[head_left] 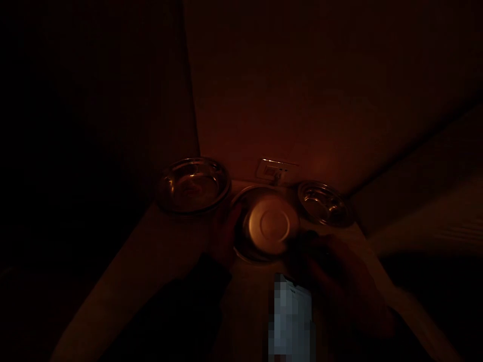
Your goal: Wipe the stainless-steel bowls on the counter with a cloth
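The scene is very dark. In the middle of the table, a round metal pot is tipped over, its ringed base facing me, above a wider shallow metal bowl. My left hand is at the left rim of that bowl, fingers curled against it and mostly lost in shadow. On the pot's right side, my right hand is closed around a dark part that looks like a handle. What lies inside the wide bowl is hidden by the pot.
A large metal bowl stands at the back left of the table. A smaller metal dish sits at the back right. Behind them, a socket plate is on the wall. A lit phone lies near me between my arms.
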`<move>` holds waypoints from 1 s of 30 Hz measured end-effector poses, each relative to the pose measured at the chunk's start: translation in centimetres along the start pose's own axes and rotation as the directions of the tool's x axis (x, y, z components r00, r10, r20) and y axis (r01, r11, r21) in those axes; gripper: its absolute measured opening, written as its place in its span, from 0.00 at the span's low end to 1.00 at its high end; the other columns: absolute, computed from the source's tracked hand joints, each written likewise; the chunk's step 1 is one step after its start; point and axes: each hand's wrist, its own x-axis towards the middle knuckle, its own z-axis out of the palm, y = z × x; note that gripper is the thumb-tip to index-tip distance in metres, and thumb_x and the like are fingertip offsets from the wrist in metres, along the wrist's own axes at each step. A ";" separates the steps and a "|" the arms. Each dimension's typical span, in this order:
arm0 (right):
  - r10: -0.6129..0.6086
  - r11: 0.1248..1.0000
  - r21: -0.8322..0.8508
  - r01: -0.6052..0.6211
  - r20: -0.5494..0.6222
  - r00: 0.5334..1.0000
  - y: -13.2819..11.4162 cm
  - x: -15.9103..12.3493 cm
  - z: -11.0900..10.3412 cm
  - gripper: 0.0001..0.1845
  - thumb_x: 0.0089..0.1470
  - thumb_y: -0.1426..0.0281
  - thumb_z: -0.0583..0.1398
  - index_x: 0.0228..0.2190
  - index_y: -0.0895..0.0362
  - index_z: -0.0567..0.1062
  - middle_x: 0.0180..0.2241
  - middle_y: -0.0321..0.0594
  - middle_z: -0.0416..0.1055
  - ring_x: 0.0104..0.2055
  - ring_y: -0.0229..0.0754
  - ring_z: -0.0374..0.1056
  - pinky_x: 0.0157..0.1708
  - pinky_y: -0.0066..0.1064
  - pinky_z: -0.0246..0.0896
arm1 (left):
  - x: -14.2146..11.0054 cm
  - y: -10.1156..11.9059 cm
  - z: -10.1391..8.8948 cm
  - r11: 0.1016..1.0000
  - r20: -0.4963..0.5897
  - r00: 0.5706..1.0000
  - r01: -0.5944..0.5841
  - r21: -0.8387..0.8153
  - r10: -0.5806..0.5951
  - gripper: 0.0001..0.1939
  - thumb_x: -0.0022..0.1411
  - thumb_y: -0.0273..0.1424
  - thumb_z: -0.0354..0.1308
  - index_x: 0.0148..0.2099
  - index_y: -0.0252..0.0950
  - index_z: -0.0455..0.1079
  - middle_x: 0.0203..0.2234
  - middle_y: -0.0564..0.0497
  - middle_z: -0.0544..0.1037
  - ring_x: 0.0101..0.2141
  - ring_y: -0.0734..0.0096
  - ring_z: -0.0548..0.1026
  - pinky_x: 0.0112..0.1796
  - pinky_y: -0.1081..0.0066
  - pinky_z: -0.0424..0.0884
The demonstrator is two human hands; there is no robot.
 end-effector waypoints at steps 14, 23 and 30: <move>0.021 0.999 0.032 -0.023 0.041 0.999 -0.3 -0.2 0.6 0.08 0.56 0.67 0.57 0.38 0.54 0.71 0.35 0.40 0.72 0.36 0.44 0.67 0.35 0.36 0.61 | 0.3 -0.2 -0.3 0.990 0.024 0.999 -0.051 0.129 0.048 0.20 0.57 0.37 0.57 0.52 0.38 0.70 0.55 0.47 0.70 0.56 0.60 0.66 0.56 0.63 0.61; 0.173 0.985 0.008 -0.175 0.093 0.980 -1.9 1.8 0.9 0.09 0.55 0.63 0.57 0.34 0.55 0.71 0.31 0.40 0.72 0.32 0.44 0.67 0.30 0.34 0.58 | 0.1 -0.2 -0.1 0.994 0.017 0.999 -0.039 0.104 0.038 0.22 0.55 0.37 0.59 0.53 0.40 0.68 0.53 0.49 0.72 0.54 0.61 0.68 0.55 0.63 0.63; 0.149 0.989 -0.017 -0.148 0.104 0.983 -1.9 2.6 0.3 0.07 0.55 0.66 0.56 0.33 0.56 0.70 0.32 0.41 0.72 0.33 0.45 0.67 0.31 0.34 0.57 | 0.0 0.3 0.2 0.985 -0.014 0.998 -0.058 0.165 0.061 0.20 0.56 0.34 0.57 0.52 0.38 0.68 0.55 0.48 0.70 0.56 0.62 0.67 0.55 0.66 0.62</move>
